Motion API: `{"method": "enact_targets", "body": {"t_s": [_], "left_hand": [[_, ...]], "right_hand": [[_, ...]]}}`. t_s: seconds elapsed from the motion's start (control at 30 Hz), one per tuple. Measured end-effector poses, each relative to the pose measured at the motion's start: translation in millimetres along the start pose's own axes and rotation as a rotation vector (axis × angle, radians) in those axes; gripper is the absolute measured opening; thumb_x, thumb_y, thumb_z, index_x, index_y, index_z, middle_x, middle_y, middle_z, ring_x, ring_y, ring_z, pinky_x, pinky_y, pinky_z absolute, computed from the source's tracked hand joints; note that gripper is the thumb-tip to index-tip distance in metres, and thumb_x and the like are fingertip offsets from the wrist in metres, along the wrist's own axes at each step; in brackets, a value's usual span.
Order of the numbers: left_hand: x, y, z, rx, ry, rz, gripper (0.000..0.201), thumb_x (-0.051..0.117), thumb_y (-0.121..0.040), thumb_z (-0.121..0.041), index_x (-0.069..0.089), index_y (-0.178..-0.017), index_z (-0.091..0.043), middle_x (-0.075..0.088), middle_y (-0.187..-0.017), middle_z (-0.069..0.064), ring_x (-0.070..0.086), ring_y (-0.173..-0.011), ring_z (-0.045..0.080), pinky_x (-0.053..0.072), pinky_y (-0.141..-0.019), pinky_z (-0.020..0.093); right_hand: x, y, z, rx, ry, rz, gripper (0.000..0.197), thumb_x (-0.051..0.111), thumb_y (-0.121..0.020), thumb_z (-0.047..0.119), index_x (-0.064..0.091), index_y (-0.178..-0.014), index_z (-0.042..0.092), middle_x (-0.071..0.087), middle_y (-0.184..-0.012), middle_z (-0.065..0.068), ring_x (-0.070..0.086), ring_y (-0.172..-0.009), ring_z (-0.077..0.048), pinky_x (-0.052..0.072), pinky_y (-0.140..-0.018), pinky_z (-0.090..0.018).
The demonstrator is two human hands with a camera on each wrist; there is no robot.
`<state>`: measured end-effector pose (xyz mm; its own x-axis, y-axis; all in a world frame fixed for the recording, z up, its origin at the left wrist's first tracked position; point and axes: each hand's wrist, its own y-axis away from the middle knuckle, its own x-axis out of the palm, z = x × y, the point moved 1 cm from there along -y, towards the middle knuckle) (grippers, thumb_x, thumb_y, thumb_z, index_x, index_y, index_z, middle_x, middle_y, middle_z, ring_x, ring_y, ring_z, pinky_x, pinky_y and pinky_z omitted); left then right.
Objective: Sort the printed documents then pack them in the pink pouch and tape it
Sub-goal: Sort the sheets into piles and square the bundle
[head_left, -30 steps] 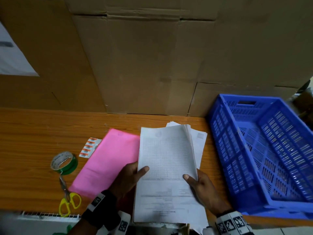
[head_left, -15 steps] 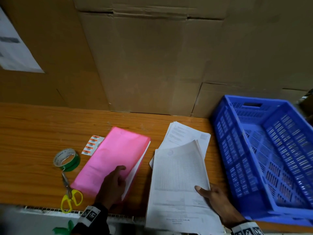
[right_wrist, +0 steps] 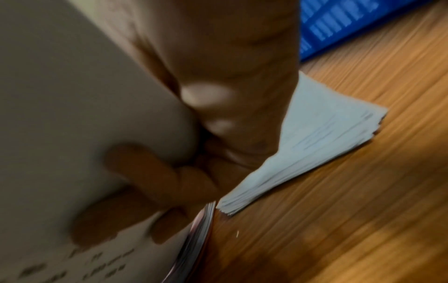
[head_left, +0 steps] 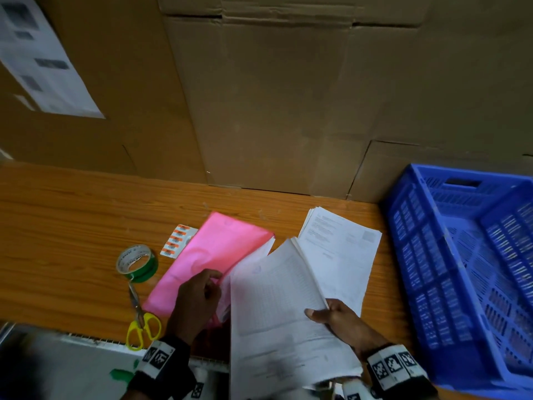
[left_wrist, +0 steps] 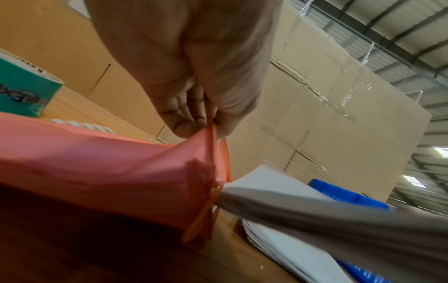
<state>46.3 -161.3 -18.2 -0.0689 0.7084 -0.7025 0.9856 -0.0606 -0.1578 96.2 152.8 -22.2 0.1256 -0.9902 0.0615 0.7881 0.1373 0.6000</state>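
Pink plastic lies on the wooden tabletop: the pouch, set at a slant near the front edge, and we pinch its open rim with our left hand, thumb and fingertips closed on the thin film as the left wrist view shows. Our right hand keeps a firm grip on a stack of documents, thumb on top and fingers curled under it, with the stack's far corner just at the pouch mouth. A second pile of papers rests flat on the tabletop behind the held stack, between the pouch and the blue crate at the right. Left of the pouch we see a strip of orange labels, touching or nearly touching its edge, then a green tape roll, and yellow-handled scissors just in front of the roll. Cardboard boxes stand along the back of the tabletop.
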Motion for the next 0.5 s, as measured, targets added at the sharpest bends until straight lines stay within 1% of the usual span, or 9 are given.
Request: {"method": "enact_targets", "body": {"t_s": [0.03, 0.1, 0.17, 0.23, 0.27, 0.33, 0.4, 0.47, 0.5], "left_hand": [[1, 1, 1, 0.000, 0.008, 0.007, 0.021, 0.070, -0.085, -0.004, 0.069, -0.099, -0.019, 0.072, -0.088, -0.006, 0.066, -0.082, 0.010, 0.052, -0.075, 0.027], [3, 3, 0, -0.015, 0.022, 0.019, 0.017, 0.069, -0.087, -0.010, 0.068, -0.099, -0.021, 0.071, -0.088, -0.009, 0.066, -0.082, 0.008, 0.053, -0.076, 0.026], [5, 4, 2, -0.031, 0.036, 0.027, 0.018, 0.070, -0.086, -0.011, 0.069, -0.100, -0.023, 0.070, -0.086, -0.012, 0.064, -0.079, 0.004, 0.052, -0.074, 0.022], [5, 6, 7, -0.014, 0.029, 0.035, 0.026, 0.072, -0.081, -0.007, 0.069, -0.101, -0.023, 0.066, -0.082, -0.014, 0.061, -0.075, 0.000, 0.048, -0.071, 0.016], [6, 8, 9, -0.006, 0.020, 0.050, 0.032, 0.072, -0.078, -0.005, 0.069, -0.103, -0.023, 0.065, -0.084, -0.013, 0.060, -0.076, 0.002, 0.048, -0.071, 0.017], [10, 14, 13, -0.025, 0.030, 0.097, 0.040, 0.069, -0.072, 0.000, 0.068, -0.107, -0.020, 0.066, -0.093, -0.006, 0.062, -0.082, 0.008, 0.050, -0.073, 0.022], [13, 24, 17, -0.068, 0.074, 0.132, 0.046, 0.067, -0.069, 0.004, 0.067, -0.109, -0.018, 0.063, -0.098, -0.001, 0.061, -0.083, 0.006, 0.050, -0.072, 0.016], [14, 36, 20, -0.086, 0.096, 0.162, 0.045, 0.067, -0.072, 0.002, 0.066, -0.111, -0.020, 0.060, -0.096, -0.002, 0.059, -0.082, 0.001, 0.047, -0.070, 0.010], [15, 41, 21, -0.091, 0.102, 0.178, 0.043, 0.068, -0.075, 0.000, 0.065, -0.112, -0.021, 0.058, -0.096, -0.003, 0.059, -0.082, -0.001, 0.046, -0.069, 0.009]], "right_hand": [[7, -10, 2, -0.006, 0.022, -0.006, 0.040, 0.079, -0.075, 0.026, 0.074, -0.103, -0.001, 0.076, -0.102, -0.019, 0.073, -0.096, -0.036, 0.059, -0.089, -0.045], [19, -28, 6, -0.029, 0.066, -0.053, 0.023, 0.077, -0.086, 0.021, 0.075, -0.099, 0.002, 0.077, -0.100, -0.016, 0.073, -0.095, -0.034, 0.058, -0.088, -0.042], [24, -43, 9, -0.043, 0.085, -0.141, 0.013, 0.071, -0.092, 0.015, 0.075, -0.096, 0.003, 0.076, -0.098, -0.015, 0.072, -0.092, -0.030, 0.057, -0.082, -0.036], [25, -53, 9, -0.052, 0.071, -0.235, 0.015, 0.069, -0.093, 0.017, 0.074, -0.099, 0.004, 0.076, -0.099, -0.015, 0.071, -0.092, -0.029, 0.056, -0.084, -0.037], [24, -56, 7, -0.053, 0.070, -0.277, 0.018, 0.069, -0.093, 0.019, 0.074, -0.102, 0.004, 0.076, -0.100, -0.015, 0.071, -0.093, -0.029, 0.056, -0.089, -0.041], [24, -59, 0, -0.060, 0.043, -0.329, 0.021, 0.070, -0.093, 0.022, 0.074, -0.103, 0.004, 0.076, -0.098, -0.014, 0.071, -0.094, -0.032, 0.055, -0.093, -0.050], [26, -59, -7, -0.057, -0.009, -0.357, 0.023, 0.071, -0.092, 0.024, 0.073, -0.104, 0.004, 0.077, -0.098, -0.014, 0.070, -0.095, -0.034, 0.055, -0.094, -0.054], [28, -57, -11, -0.059, -0.057, -0.387, 0.026, 0.070, -0.094, 0.022, 0.070, -0.109, 0.001, 0.075, -0.101, -0.016, 0.069, -0.096, -0.035, 0.057, -0.089, -0.047], [28, -57, -12, -0.060, -0.084, -0.399, 0.024, 0.068, -0.095, 0.018, 0.069, -0.110, -0.001, 0.074, -0.102, -0.017, 0.068, -0.094, -0.033, 0.058, -0.081, -0.040]]}}
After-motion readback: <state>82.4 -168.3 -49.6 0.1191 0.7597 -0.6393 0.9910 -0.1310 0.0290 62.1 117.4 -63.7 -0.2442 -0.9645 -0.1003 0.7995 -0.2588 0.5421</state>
